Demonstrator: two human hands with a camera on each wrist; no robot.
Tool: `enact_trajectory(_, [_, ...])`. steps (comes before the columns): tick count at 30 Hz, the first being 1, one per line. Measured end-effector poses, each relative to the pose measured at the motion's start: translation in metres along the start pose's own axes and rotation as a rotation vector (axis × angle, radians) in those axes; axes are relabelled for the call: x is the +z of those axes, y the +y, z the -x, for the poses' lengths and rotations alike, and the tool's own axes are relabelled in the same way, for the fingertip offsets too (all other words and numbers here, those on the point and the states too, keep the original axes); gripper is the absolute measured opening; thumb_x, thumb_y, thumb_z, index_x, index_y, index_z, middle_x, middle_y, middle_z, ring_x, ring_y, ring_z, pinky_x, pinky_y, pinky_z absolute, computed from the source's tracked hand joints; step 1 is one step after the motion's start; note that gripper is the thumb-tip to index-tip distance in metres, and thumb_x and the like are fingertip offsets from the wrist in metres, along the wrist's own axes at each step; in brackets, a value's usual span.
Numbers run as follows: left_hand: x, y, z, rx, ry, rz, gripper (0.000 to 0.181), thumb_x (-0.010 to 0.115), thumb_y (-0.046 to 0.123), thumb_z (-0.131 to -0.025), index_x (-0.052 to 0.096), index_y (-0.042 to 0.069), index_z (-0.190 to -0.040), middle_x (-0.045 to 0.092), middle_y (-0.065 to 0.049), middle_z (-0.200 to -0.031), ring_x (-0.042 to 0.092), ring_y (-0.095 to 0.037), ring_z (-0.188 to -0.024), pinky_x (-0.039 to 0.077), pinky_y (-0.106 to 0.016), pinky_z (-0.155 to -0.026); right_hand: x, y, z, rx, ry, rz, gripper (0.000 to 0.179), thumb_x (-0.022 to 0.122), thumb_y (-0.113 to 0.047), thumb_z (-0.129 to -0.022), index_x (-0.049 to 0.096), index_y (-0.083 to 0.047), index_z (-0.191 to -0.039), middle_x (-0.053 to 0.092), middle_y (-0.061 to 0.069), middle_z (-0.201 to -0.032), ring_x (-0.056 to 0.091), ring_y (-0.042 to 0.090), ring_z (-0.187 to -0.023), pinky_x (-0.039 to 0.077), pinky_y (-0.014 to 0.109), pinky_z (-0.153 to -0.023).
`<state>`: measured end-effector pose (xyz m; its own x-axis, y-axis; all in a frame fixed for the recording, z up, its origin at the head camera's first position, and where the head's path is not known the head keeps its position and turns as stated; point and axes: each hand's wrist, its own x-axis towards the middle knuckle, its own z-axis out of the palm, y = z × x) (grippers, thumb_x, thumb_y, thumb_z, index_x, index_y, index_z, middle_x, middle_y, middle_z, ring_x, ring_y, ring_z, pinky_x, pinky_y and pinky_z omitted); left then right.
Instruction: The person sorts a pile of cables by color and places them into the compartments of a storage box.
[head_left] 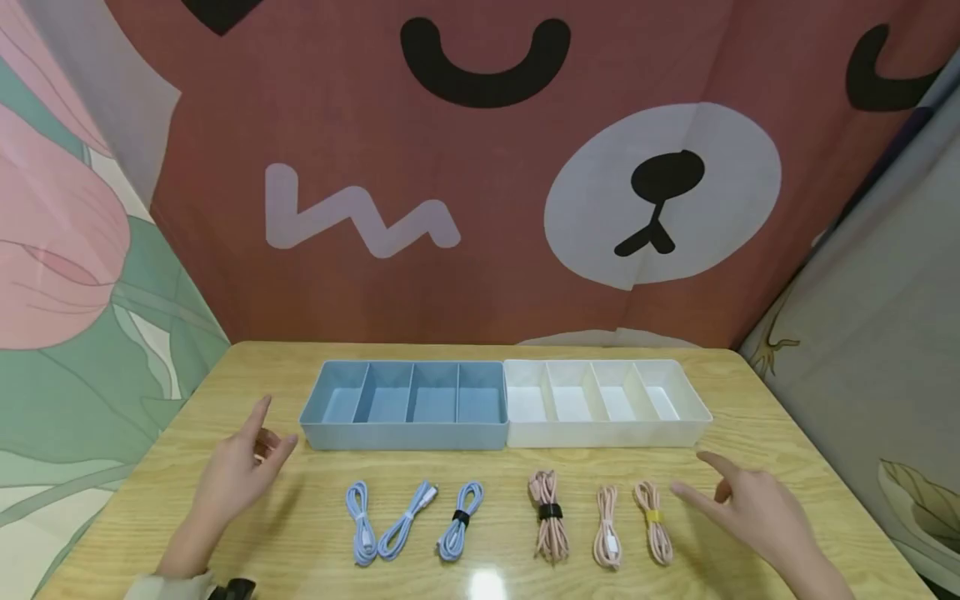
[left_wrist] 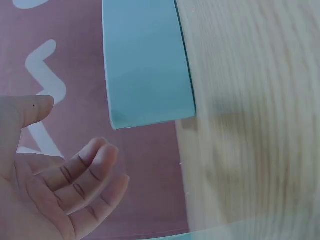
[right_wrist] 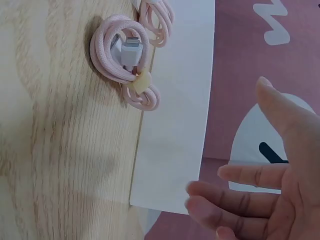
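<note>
While printed cloth (head_left: pixel 487 150) hangs behind, cables (head_left: pixel 552 535) lie before two trays (head_left: pixel 405 437).

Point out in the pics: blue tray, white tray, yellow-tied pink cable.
Blue tray (head_left: pixel 405 437): head view, middle of its outer front wall.
White tray (head_left: pixel 607 434): head view, middle of its outer front wall.
Yellow-tied pink cable (head_left: pixel 659 536): head view, on the coiled strands, just below mid-bundle.

On the table (head_left: pixel 510 483) we find left tray (head_left: pixel 405 436) and right tray (head_left: pixel 607 433) touching end to end. Before the left we record three cables (head_left: pixel 406 523); before the right, three more. Left hand (head_left: pixel 238 475) is left of both trays; right hand (head_left: pixel 757 507), right of all cables. Cloth (head_left: pixel 360 292) hangs behind.
</note>
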<state>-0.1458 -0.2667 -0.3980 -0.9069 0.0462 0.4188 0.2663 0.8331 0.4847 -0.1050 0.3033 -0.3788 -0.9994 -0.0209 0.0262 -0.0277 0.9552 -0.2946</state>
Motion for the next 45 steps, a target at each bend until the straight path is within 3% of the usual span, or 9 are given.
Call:
enact_trajectory(4, [0.003, -0.005, -0.005, -0.054, -0.073, 0.084, 0.062, 0.057, 0.022, -0.092, 0.031, -0.011, -0.136, 0.056, 0.000, -0.067, 0.046, -0.005, -0.054, 0.038, -0.026, -0.050, -0.001, 0.005, 0.001, 0.032, -0.095, -0.044, 0.075, 0.058, -0.056, -0.083, 0.049, 0.005, -0.125, 0.057, -0.004, -0.064, 0.047, 0.011, -0.053, 0.037, 0.029, -0.048])
enact_trajectory(14, [0.009, -0.018, -0.012, -0.244, -0.208, 0.313, 0.061, 0.043, 0.027, -0.098, 0.020, -0.012, -0.140, 0.065, -0.023, -0.088, 0.065, -0.026, -0.068, 0.050, -0.029, -0.055, 0.010, 0.013, 0.002, 0.045, -0.234, -0.256, 0.067, 0.058, -0.043, -0.088, 0.041, 0.007, -0.129, 0.061, 0.001, -0.071, 0.055, 0.014, -0.062, 0.043, 0.030, -0.055])
enact_trajectory(20, [0.013, -0.022, -0.017, -0.425, -0.321, 0.434, 0.067, 0.034, 0.038, -0.100, 0.017, -0.012, -0.140, 0.064, -0.023, -0.092, 0.066, -0.024, -0.072, 0.053, -0.034, -0.060, 0.023, 0.016, 0.001, 0.029, -0.369, -0.459, 0.068, 0.055, -0.035, -0.092, 0.030, 0.014, -0.132, 0.060, 0.005, -0.065, 0.055, 0.020, -0.056, 0.044, 0.030, -0.050])
enact_trajectory(25, [0.017, -0.024, -0.022, -0.511, -0.397, 0.515, 0.072, 0.030, 0.043, -0.100, 0.015, -0.014, -0.140, 0.063, -0.022, -0.094, 0.065, -0.025, -0.076, 0.054, -0.038, -0.064, 0.035, 0.015, 0.000, 0.054, -0.403, -0.506, 0.071, 0.058, -0.035, -0.090, 0.029, 0.015, -0.131, 0.061, 0.005, -0.066, 0.056, 0.021, -0.057, 0.044, 0.032, -0.053])
enact_trajectory(32, [0.027, -0.025, -0.024, -0.543, -0.387, 0.522, 0.069, 0.031, 0.044, -0.099, 0.026, -0.014, -0.136, 0.065, -0.017, -0.088, 0.065, -0.024, -0.072, 0.054, -0.037, -0.060, 0.048, 0.012, 0.000, -0.031, -0.441, -0.569, 0.071, 0.060, -0.031, -0.089, 0.028, 0.016, -0.131, 0.056, 0.006, -0.060, 0.052, 0.017, -0.051, 0.044, 0.029, -0.048])
enact_trajectory(37, [0.032, -0.028, -0.024, -0.544, -0.403, 0.537, 0.071, 0.032, 0.044, -0.099, 0.022, -0.016, -0.137, 0.065, -0.016, -0.087, 0.065, -0.023, -0.071, 0.054, -0.037, -0.061, 0.052, 0.009, 0.000, -0.098, -0.451, -0.613, 0.073, 0.061, -0.029, -0.089, 0.025, 0.017, -0.133, 0.057, 0.007, -0.060, 0.053, 0.015, -0.050, 0.045, 0.028, -0.047])
enact_trajectory(45, [0.033, -0.026, -0.027, -0.550, -0.410, 0.553, 0.067, 0.034, 0.038, -0.100, 0.022, -0.016, -0.137, 0.065, -0.012, -0.083, 0.065, -0.022, -0.069, 0.054, -0.036, -0.059, 0.054, 0.006, 0.000, -0.076, -0.411, -0.593, 0.075, 0.065, -0.027, -0.086, 0.027, 0.017, -0.132, 0.057, 0.006, -0.060, 0.053, 0.016, -0.050, 0.046, 0.029, -0.046])
